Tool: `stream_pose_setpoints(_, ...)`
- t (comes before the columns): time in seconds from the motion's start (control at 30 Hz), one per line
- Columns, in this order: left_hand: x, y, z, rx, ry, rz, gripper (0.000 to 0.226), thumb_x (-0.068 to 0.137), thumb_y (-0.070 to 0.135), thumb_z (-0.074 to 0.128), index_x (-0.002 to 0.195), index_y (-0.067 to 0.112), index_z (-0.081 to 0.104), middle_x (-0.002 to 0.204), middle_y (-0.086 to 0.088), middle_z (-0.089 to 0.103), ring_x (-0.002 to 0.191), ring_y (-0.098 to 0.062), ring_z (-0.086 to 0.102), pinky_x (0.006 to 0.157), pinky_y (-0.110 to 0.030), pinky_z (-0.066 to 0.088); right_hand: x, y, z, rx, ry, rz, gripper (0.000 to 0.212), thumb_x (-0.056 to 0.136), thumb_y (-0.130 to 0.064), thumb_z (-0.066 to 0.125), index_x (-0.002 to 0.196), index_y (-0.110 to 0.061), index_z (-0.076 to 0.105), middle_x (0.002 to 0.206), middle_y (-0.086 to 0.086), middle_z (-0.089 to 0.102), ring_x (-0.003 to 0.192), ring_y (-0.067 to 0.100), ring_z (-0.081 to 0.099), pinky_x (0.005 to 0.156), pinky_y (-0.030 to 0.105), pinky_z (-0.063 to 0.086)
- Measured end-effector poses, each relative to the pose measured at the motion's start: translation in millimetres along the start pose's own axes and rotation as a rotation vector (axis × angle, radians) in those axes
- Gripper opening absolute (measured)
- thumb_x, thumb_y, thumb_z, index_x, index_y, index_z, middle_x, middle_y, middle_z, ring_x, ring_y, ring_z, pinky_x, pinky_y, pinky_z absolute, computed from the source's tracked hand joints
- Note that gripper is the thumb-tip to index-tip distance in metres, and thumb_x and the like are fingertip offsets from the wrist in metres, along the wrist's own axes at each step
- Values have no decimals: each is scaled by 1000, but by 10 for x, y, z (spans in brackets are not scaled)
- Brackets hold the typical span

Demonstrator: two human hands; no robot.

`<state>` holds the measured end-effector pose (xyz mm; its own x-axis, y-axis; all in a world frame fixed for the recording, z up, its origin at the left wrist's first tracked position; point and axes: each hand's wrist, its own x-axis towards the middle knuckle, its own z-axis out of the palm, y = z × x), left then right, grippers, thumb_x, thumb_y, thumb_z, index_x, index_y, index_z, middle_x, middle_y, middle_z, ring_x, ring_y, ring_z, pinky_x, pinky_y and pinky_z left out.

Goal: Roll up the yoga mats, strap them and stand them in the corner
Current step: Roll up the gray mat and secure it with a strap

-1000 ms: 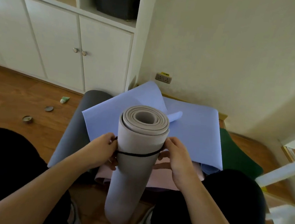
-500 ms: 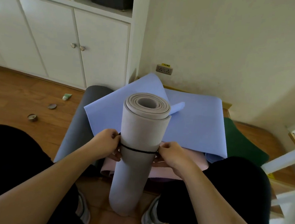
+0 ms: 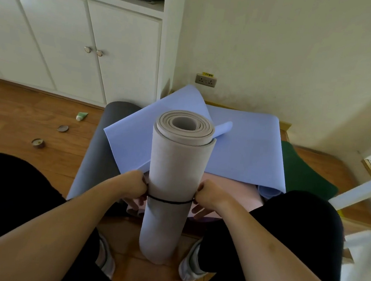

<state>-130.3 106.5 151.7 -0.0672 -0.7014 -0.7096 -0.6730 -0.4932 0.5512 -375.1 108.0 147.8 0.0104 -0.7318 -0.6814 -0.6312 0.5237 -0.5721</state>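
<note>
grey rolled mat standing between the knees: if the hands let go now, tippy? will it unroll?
Likely tippy: the grey rolled mat stands tall on a narrow end. Probably won't unroll much, since the black strap already circles it, pinched by the left hand and right hand. Foam layers suggest it is light.

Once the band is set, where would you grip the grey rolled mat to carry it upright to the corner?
Probably around the middle of the grey rolled mat, just above the black band, with palms closing in from the left and right sides. It stands upright between the knees, and the left hand and right hand already flank it there; its open top end looks easier to crush.
</note>
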Motion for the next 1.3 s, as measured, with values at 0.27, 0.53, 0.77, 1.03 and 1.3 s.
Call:
stream_pose_setpoints(0.27, 46, 86, 53, -497, 106, 86, 17, 105, 18, 59, 113, 6, 68, 104, -22, 72, 78, -33, 76, 66, -43, 65, 94, 108, -63, 600, 97, 22, 26, 96, -3, 53, 110, -2, 75, 106, 21, 73, 85, 36, 69, 73, 43, 66)
stream_pose_setpoints(0.53, 152, 56, 139, -512, 51, 26, 26, 104, 17, 53, 109, 4, 75, 109, -22, 74, 100, -40, 72, 73, -50, 66, 121, 208, -89, 570, -30, -63, 36, 93, -8, 48, 113, -9, 78, 89, 13, 67, 80, 29, 58, 72, 44, 64)
stream_pose_setpoints(0.77, 175, 136, 170, -316, 57, 55, 26, 108, 10, 49, 105, -8, 68, 90, -22, 77, 83, -34, 78, 78, -46, 66, 216, 173, -62, 336, 89, -88, 32, 94, -2, 45, 105, 10, 73, 96, 36, 68, 64, 29, 61, 61, 45, 65)
stream_pose_setpoints(1.03, 207, 84, 267, -328, 77, 22, 26, 105, 4, 49, 108, -13, 68, 86, -21, 78, 80, -31, 79, 85, -42, 64, 172, 232, -41, 406, 67, -6, 28, 92, 10, 46, 100, 18, 71, 94, 34, 74, 65, 39, 73, 75, 59, 65)
stream_pose_setpoints(1.3, 127, -23, 272, -816, -52, 19, 29, 92, 2, 58, 116, -9, 71, 102, -23, 72, 106, -39, 74, 87, -46, 64, 40, 221, -70, 839, 21, 67, 15, 92, 9, 59, 91, 11, 74, 97, 21, 77, 100, 33, 74, 87, 32, 62)
